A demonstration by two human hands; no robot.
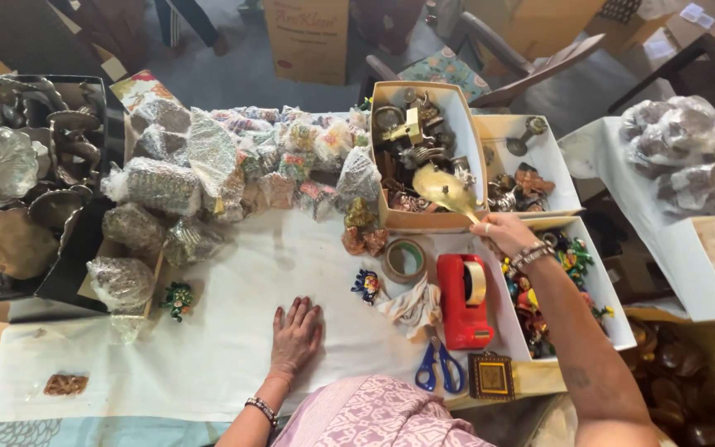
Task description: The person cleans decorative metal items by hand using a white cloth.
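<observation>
Upper right of centre: right hand pinching brass leaf dish over cardboard box; grip firm.
Lower centre: left hand spread flat on counter.

My right hand holds a shiny gold leaf-shaped dish. My left hand lies on the white cloth. The tape dispenser is red, the scissors blue-handled, the tape roll brown. My dress is pink with a pale pattern.
</observation>
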